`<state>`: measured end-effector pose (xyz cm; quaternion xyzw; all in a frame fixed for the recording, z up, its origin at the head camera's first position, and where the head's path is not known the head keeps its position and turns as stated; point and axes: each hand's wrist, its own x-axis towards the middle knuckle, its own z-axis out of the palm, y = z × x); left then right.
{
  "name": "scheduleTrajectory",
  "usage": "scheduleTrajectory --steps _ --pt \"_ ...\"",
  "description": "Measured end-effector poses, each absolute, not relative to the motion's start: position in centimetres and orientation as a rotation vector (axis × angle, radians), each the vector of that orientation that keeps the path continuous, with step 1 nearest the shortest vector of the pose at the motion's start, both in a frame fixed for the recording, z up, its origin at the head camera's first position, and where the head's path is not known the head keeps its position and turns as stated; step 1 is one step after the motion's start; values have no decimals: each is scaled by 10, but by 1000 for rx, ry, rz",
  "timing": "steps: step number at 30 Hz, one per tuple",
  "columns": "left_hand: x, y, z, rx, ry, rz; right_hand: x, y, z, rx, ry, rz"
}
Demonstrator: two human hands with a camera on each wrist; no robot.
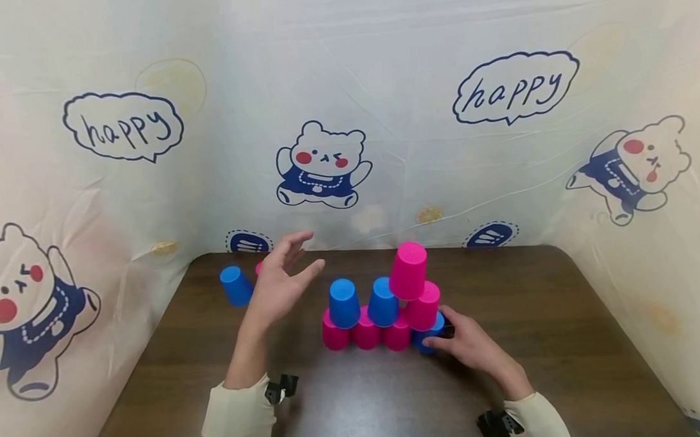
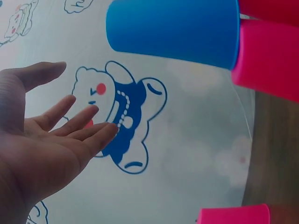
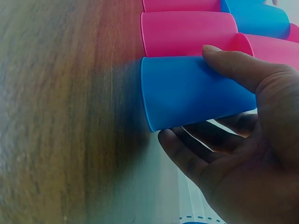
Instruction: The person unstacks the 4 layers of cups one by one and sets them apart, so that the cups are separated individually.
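Observation:
My right hand (image 1: 476, 343) holds the blue cup (image 3: 191, 95) at the right end of a stack's bottom row, thumb on its near side and fingers round the far side. Three pink cups (image 1: 367, 333) stand upside down beside it. On them sit two blue cups (image 1: 344, 303) and a pink cup (image 1: 424, 306). One more pink cup (image 1: 410, 271) tops the right side, over the second blue cup and the pink one. Left of the stack, my left hand (image 1: 280, 288) is raised above the table, fingers spread and nothing in it.
A blue cup (image 1: 235, 285) stands at the back left of the brown table (image 1: 356, 398). Beside it a pink cup (image 1: 259, 268) is mostly hidden behind my left hand. A printed white curtain (image 1: 407, 197) encloses the back and sides. Small black cameras (image 1: 281, 389) sit at both wrists.

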<state>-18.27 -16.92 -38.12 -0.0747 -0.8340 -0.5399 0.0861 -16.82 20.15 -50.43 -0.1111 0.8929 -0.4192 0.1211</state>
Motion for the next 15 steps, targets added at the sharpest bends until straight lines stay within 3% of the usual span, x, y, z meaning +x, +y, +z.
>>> scheduleTrajectory --steps 15 --pt "-177 -144 -376 -412 -2476 -1647 -170 202 -507 -311 2600 -1222"
